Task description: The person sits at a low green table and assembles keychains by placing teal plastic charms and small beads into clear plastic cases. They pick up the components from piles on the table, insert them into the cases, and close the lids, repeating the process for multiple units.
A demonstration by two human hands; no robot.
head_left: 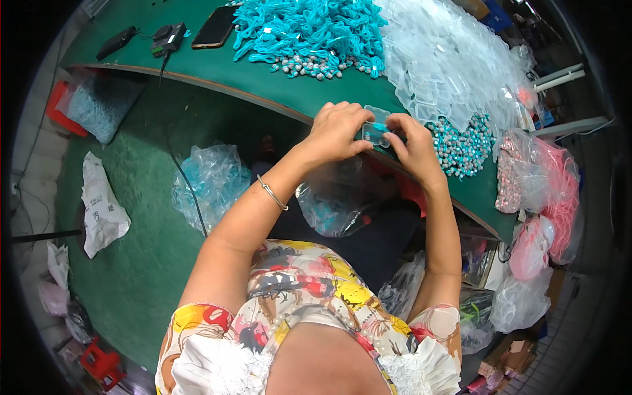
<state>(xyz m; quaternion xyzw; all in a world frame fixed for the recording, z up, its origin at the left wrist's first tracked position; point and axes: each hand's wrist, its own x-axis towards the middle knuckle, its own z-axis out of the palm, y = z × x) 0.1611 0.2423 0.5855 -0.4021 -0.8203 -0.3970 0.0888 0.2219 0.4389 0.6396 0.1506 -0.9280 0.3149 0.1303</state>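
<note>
Gripping a small clear packet (376, 131) at the green tabletop (289, 92) edge, left hand (336, 131) and right hand (413, 148) appear mid-packing; sealing likely demands steady fingertip pressure.

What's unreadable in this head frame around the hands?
- Small clear packet: mostly covered by the left hand and right hand; contents are too small to identify beyond a turquoise bit.
- Table near edge: hidden behind both hands.
- Bag on the lap: contents blurred by the plastic.
</note>
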